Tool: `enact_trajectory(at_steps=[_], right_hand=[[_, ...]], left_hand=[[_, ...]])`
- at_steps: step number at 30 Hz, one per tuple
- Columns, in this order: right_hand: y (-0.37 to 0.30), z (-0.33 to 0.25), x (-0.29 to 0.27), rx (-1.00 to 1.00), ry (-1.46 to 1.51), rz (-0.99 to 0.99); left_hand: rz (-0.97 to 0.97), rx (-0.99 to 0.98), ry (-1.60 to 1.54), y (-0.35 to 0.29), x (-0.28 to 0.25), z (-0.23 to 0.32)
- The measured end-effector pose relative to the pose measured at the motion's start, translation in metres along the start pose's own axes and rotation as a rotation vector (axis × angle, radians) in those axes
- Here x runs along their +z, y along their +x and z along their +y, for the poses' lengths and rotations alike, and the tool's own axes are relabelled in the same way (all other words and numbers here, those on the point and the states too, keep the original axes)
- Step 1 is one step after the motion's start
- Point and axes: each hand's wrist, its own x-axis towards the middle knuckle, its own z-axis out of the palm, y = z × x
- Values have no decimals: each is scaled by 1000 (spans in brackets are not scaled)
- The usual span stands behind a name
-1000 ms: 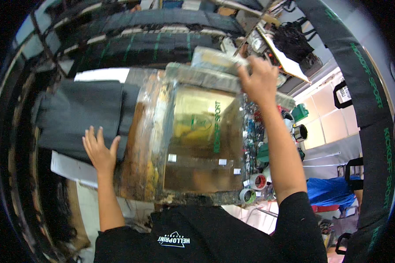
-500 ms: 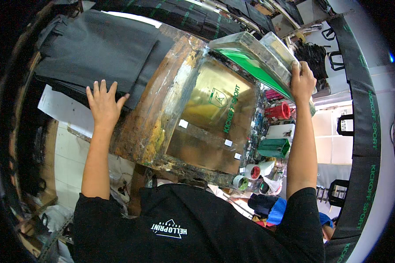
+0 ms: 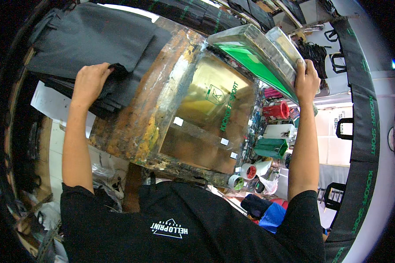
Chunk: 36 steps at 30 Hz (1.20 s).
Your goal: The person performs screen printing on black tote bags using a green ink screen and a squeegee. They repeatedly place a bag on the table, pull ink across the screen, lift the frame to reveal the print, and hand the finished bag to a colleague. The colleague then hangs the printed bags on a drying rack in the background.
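My left hand (image 3: 91,83) is closed on the near edge of a black fabric bag, pinching it so the edge bunches up. This bag lies on top of a stack of flat black fabric bags (image 3: 96,37) at the left of the work table. My right hand (image 3: 307,82) grips the near end of a screen printing frame (image 3: 250,48), which is tilted up and has green ink on its underside mesh. Below and left of the frame lies a shiny printing board (image 3: 206,118) bearing a green shield and lettering.
Small white tabs (image 3: 178,121) mark the board. Along the table's right edge stand a red tub (image 3: 276,110), a green container (image 3: 270,148) and several ink cups (image 3: 249,171). Printed black bags (image 3: 360,136) hang at the far right. A white sheet (image 3: 52,103) juts out under the stack.
My left hand, spread flat on the stack before, has closed on the top bag's edge and lifted it a little. The right hand still holds the screen frame up.
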Motion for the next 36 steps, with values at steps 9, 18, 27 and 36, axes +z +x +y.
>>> enact_trajectory(at_steps=[9,18,27,36], right_hand=[[22,6,1,24,23,-6],[19,-1,-4,30,30,25],[12,-19,-9,-8,102,124],[11,-12,-15,11,88,108]], left_hand=[[173,84,-42,33,-7,27],[330,-347,-396,-13,21,11],[611,-596,-555,-7,-5,-27],[99,741,-147,48,-76,159]])
